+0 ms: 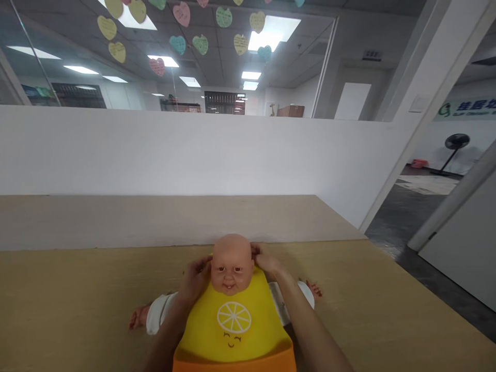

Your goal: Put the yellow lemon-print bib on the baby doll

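A bald baby doll [231,258] lies face up on the table, its arms in white sleeves stretched out to both sides. Over its chest is a yellow bib [233,341] with a white citrus slice, a smiling face and an orange pocket [236,364] at the bottom. My left hand [197,276] is beside the doll's head, its fingers curled on the yellow neck band. On the other side, my right hand [265,258] has its fingers bent in at the band behind the doll's ear. The fingertips and the back of the band are hidden by the head.
The wooden table [368,299] meets a pale raised board [155,219] behind the head. Beyond stands a white low wall [186,155] with glass bearing heart-shaped notes. At right, a doorway shows a black fan [457,141] and a red basin [419,164].
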### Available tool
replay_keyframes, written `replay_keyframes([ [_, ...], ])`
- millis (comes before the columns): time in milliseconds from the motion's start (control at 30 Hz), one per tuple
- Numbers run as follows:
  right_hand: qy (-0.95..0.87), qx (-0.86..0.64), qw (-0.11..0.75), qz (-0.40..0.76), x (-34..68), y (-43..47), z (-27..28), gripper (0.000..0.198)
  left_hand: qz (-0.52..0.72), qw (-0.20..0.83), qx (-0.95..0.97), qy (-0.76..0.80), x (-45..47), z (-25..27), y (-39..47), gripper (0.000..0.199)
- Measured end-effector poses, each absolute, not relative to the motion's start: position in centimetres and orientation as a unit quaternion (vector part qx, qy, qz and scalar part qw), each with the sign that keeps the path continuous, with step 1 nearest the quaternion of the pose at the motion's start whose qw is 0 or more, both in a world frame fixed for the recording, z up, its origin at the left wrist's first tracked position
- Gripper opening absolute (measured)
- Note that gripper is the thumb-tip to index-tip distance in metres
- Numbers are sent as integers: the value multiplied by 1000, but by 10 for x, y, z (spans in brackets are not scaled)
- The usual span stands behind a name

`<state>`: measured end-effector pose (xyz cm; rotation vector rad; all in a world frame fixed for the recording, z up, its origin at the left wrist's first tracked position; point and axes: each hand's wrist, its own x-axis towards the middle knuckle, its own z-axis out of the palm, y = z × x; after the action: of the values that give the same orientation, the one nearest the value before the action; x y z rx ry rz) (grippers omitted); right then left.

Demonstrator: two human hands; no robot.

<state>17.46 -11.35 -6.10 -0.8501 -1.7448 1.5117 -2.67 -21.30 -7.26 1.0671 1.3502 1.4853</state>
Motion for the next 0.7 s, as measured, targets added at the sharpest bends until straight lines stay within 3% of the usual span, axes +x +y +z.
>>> replay_keyframes([
  [100, -718, -362, 329, 496, 173, -106, -68, 28, 566, 374, 476, 560, -29, -67, -210, 15],
  [300, -782, -428, 284, 352, 174, -105, -66, 32, 527, 328, 505, 600, -31, -60, -210, 18],
  [533, -795, -427, 275, 332, 175, -104, -70, 33, 535, 331, 493, 601, -31, -64, -206, 18],
  [700, -781, -369, 307, 399, 177, -96, -85, 31, 535, 338, 485, 604, -33, -70, -201, 21],
])
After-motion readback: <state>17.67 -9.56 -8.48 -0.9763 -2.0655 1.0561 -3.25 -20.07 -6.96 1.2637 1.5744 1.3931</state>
